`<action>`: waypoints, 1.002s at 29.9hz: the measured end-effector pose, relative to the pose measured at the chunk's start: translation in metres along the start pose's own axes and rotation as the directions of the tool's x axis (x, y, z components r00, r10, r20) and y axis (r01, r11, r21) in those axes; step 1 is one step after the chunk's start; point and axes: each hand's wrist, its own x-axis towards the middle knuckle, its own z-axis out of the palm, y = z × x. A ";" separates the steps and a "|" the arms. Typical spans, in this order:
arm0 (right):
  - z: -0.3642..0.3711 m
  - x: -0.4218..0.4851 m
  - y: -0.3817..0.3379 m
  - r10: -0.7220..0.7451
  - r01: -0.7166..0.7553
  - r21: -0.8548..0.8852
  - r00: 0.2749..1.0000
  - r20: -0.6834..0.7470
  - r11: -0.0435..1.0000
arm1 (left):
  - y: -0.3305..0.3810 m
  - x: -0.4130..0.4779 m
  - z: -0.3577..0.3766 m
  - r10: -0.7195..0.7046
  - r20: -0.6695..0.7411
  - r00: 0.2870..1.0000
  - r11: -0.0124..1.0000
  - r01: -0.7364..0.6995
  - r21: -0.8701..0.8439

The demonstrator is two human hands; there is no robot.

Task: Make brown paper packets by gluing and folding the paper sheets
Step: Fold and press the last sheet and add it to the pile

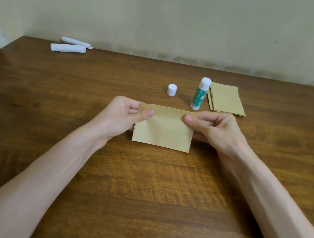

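2 hands [121,114] [214,128] pinching 1 paper sheet [163,130]

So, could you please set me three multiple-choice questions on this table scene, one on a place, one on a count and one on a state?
1. Where is the stack of brown sheets?
A. far left
B. just right of the glue stick
C. nearest the camera

2. How many white paper rolls lie at the back?
A. one
B. four
C. two

3. The held sheet is:
A. pinched by the left hand and the right hand
B. lying flat, untouched
C. crumpled into a ball

Answers: B, the stack's edge sits beside the stick; C, two rolls lie side by side; A, each thumb clamps an upper corner.
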 end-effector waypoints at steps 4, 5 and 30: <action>-0.001 0.001 0.000 0.002 -0.002 -0.010 1.000 -0.018 1.000 | 0.001 -0.001 -0.001 0.000 0.012 1.000 1.000 0.000 -0.001; -0.001 0.002 0.000 -0.004 0.004 -0.018 1.000 -0.030 1.000 | 0.001 -0.001 -0.001 -0.002 0.013 1.000 1.000 0.002 -0.010; 0.019 -0.002 0.008 -0.046 0.045 -0.029 0.998 -0.041 0.999 | -0.009 -0.007 0.023 0.042 -0.043 0.998 0.989 -0.047 -0.138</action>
